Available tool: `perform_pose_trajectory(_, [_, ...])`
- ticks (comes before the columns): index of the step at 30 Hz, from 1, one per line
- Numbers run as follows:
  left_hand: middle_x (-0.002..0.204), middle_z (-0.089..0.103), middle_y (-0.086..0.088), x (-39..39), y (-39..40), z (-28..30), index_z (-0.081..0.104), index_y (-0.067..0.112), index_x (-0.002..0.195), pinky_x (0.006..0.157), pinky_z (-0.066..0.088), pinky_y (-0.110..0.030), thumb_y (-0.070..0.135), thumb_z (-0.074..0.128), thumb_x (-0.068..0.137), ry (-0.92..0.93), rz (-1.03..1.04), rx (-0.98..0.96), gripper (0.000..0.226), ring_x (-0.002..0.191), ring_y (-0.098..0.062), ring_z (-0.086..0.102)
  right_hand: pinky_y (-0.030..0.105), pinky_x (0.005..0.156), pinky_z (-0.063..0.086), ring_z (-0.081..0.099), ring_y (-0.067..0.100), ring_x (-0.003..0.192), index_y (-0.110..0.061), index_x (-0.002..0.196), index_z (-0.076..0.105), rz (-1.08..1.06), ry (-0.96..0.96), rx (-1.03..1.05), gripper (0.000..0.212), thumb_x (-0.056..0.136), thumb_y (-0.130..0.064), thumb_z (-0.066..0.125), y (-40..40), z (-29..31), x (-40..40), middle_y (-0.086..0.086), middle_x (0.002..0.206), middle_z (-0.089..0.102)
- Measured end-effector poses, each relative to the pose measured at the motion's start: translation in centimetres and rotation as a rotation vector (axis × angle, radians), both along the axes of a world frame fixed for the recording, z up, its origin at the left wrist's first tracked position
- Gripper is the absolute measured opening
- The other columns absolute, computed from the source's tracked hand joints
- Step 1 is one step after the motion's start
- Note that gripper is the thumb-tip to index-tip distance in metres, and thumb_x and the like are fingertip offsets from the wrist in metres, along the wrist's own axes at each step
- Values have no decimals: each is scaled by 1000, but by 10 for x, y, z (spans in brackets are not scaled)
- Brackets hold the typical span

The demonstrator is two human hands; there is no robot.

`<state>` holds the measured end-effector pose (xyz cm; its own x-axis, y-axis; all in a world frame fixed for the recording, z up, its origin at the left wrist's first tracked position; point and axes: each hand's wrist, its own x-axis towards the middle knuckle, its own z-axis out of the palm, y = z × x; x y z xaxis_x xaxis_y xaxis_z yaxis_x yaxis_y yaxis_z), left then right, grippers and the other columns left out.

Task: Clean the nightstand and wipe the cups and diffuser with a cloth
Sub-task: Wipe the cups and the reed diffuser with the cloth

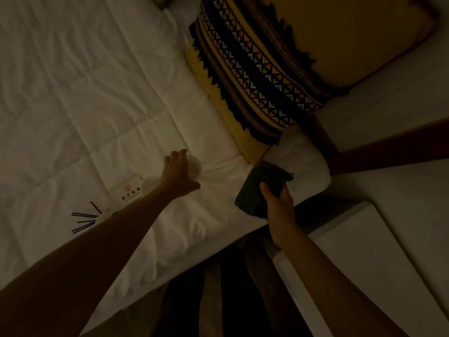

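The room is dim. On the white bed, my left hand (178,172) closes over a white cup (194,167) lying on the duvet. A second white cup (149,183) sits just left of that wrist, partly hidden by it. My right hand (277,203) grips a dark folded cloth (257,190) above the bed's corner. The diffuser (108,212) lies farther left on the duvet, with its dark reed sticks (83,221) fanned out beside it.
A small white card (127,190) with printed marks lies by the cups. A yellow patterned cushion (255,76) rests at the head of the bed. The white nightstand top (359,251) is at lower right, with dark wood floor (230,288) between it and the bed.
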<state>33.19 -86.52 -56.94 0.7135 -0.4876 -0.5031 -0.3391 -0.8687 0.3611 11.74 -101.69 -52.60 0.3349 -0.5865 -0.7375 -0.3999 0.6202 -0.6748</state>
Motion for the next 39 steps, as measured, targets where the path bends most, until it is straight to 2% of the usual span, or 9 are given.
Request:
perform_pose_trajectory(7, [123, 52, 4, 2, -21, 135, 32, 21, 144, 89, 52, -30, 28, 91, 62, 298, 195, -527, 101, 114, -18, 55, 46, 100, 52, 64, 23, 116, -34, 123, 65, 29, -218, -60, 33, 94, -18, 65, -14, 103, 39, -3, 123, 69])
perform_pose_trajectory(10, [124, 59, 8, 4, -32, 219, 31, 28, 148, 91, 56, -32, 37, 93, 56, 413, 207, -737, 111, 115, -13, 59, 27, 83, 54, 67, 8, 104, -43, 106, 68, 60, -306, -243, 28, 95, -18, 60, -20, 179, 62, -20, 104, 73])
perform_pose_trajectory(13, [129, 64, -1, 3, -44, 302, 38, 31, 145, 91, 58, -38, 44, 95, 46, 481, 238, -967, 115, 115, -16, 63, 17, 73, 50, 65, 3, 99, -38, 119, 60, 3, -419, -450, 31, 97, -17, 55, -17, 267, 81, -20, 108, 67])
perform_pose_trajectory(18, [131, 61, 1, -16, -71, 434, 53, 28, 135, 95, 56, -43, 57, 88, 48, 505, 333, -1290, 98, 117, -21, 62, 24, 96, 53, 59, 6, 121, -26, 142, 46, -80, -622, -791, 37, 105, -32, 44, 7, 394, 105, -6, 134, 59])
perform_pose_trajectory(23, [98, 73, -5, -33, -78, 534, 68, 15, 107, 80, 56, -48, 54, 80, 67, 530, 170, -1463, 58, 99, -33, 69, 11, 84, 50, 61, -3, 110, -31, 133, 47, -134, -655, -1213, 42, 97, -53, 49, 25, 469, 105, -15, 119, 60])
perform_pose_trajectory(27, [106, 72, -17, -46, -71, 585, 69, 12, 112, 89, 54, -61, 63, 77, 65, 536, 123, -1515, 70, 101, -38, 69, 17, 87, 52, 60, 3, 112, -31, 135, 47, -139, -612, -1494, 48, 96, -60, 44, 31, 515, 97, -9, 123, 60])
perform_pose_trajectory(32, [110, 73, -15, -55, -63, 632, 67, 8, 116, 78, 60, -43, 60, 78, 60, 598, 115, -1532, 77, 100, -33, 71, 9, 74, 53, 64, -11, 95, -40, 121, 58, -212, -738, -1339, 44, 89, -66, 43, 30, 577, 98, -30, 100, 67])
perform_pose_trajectory(36, [109, 74, -13, -46, -59, 663, 71, 12, 113, 66, 60, -33, 53, 78, 65, 616, 58, -1562, 64, 91, -25, 74, 48, 98, 54, 65, 21, 112, -41, 108, 67, -103, -819, -994, 26, 97, -56, 50, 19, 620, 105, -6, 117, 70])
perform_pose_trajectory(39, [100, 76, -12, -39, -55, 679, 75, 15, 102, 64, 59, -31, 55, 75, 62, 624, 19, -1579, 56, 86, -23, 75, 52, 97, 53, 66, 27, 110, -31, 116, 67, -151, -791, -992, 32, 98, -53, 52, 26, 637, 109, 5, 116, 69])
